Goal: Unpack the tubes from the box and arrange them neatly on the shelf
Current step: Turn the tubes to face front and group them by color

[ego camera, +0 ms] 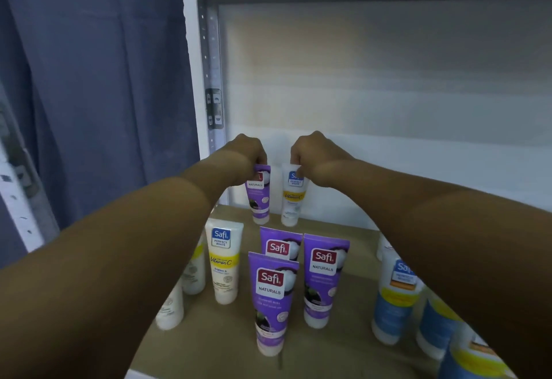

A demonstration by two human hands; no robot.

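Both arms stretched deep into the shelf (209, 337), toward its white back panel (388, 80). Left hand (248, 151) pinched shut on the crimped top of a purple tube (258, 196), held upright with its cap down at the rear of the brown shelf board; cannot tell whether the cap touches the board. Right hand (313, 154) likewise closed on the top edge of a white tube with a yellow band (292, 199), upright, cap down, just beside the purple tube on its right, the two close but apart. In front of the purple tube, nearer the camera, three more purple tubes (276, 298) standing cap down in a tight cluster, one foremost, one behind it partly hidden, one to the right. Left of that cluster, a white tube reading Perfect White and Vitamin C (225, 262), upright, with further white tubes (191, 277) left of it, partly covered by the left forearm. Far to the right of the purple tube, under the right forearm, blurred white, blue and yellow tubes (394, 295) near the shelf's front edge. Left of the shelf, a grey perforated upright (210, 50), and beyond it a blue curtain (89, 80).
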